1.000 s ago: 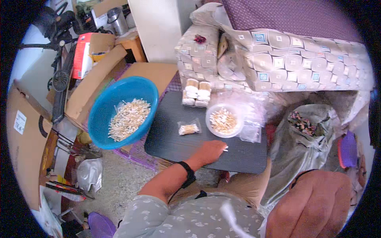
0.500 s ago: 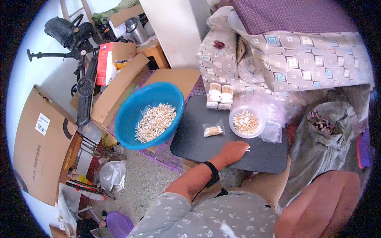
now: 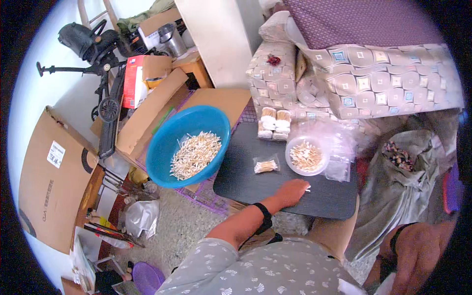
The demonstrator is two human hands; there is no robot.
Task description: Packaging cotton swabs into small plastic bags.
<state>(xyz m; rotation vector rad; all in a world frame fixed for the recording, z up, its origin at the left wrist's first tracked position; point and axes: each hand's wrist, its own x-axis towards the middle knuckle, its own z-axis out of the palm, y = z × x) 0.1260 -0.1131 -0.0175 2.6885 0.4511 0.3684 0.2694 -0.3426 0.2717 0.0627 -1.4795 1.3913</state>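
Observation:
My left hand (image 3: 291, 192) rests closed on the dark tabletop (image 3: 246, 189), with white cotton swab (image 3: 308, 188) tips poking out past its fingers. Just beyond it stands a clear round tub (image 3: 293, 166) of loose cotton swabs. A small clear bag of swabs (image 3: 266, 166) lies to the left of the tub, and several bundled packs of swabs (image 3: 274, 123) stand at the far edge. Close to the camera at the lower right is bare skin that looks like my right arm (image 3: 415, 250); its fingers cannot be made out.
A large blue basin (image 3: 152, 157) heaped with swabs sits left of the table. Clear plastic bags (image 3: 339, 160) lie right of the tub. A grey cloth sack (image 3: 388, 196) with dark red bits stands at the right; a patterned sofa (image 3: 373, 88) is behind. Cardboard boxes (image 3: 54, 196) fill the left.
The skin at the lower right has shifted down and outward, baring some floor and a dark band. My left hand stays nearly in place with the swabs. The whole view has shifted slightly.

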